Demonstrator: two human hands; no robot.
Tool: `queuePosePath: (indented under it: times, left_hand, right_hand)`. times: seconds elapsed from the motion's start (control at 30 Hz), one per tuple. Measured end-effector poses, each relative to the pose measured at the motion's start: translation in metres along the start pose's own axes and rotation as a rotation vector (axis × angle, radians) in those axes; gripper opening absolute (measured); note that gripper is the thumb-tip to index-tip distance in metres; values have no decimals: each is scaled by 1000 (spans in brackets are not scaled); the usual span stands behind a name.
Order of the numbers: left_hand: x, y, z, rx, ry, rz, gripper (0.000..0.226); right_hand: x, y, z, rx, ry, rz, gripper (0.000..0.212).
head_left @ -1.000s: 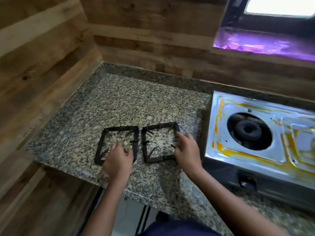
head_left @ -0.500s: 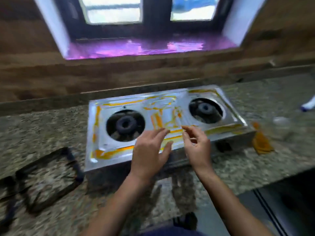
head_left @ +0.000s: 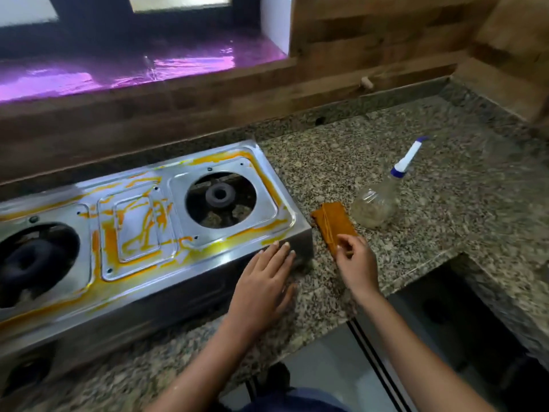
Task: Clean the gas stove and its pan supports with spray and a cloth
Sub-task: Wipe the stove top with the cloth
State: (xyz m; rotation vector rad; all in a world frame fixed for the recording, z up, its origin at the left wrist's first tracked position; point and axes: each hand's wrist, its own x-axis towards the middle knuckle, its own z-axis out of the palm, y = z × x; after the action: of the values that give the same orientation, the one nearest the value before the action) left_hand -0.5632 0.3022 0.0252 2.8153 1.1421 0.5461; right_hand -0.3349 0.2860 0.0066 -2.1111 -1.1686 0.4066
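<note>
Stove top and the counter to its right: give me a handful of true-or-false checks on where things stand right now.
1. Both pan supports sit on the burners. False: the right burner and left burner are bare.
2. Orange smears cover the gas stove top. True.
3. The spray bottle stands upright. False: it lies on its side on the granite counter, nozzle pointing away.
4. The right hand is at the near end of the orange cloth. True.
5. The left hand holds the spray bottle. False: it is open and empty, at the stove's front right corner.
</note>
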Motion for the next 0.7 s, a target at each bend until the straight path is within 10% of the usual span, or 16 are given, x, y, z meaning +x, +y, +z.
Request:
queuePosePath:
  times: [0.43,0.7]
  left_hand:
    - [-13,-9,13,225,-224,32,70]
    - [-17,-10,8,244,-223,33,67]
  right_hand:
    - [70,37,42,-497,-182,-243,39]
    - [69,-3,-11,688,-150,436,26]
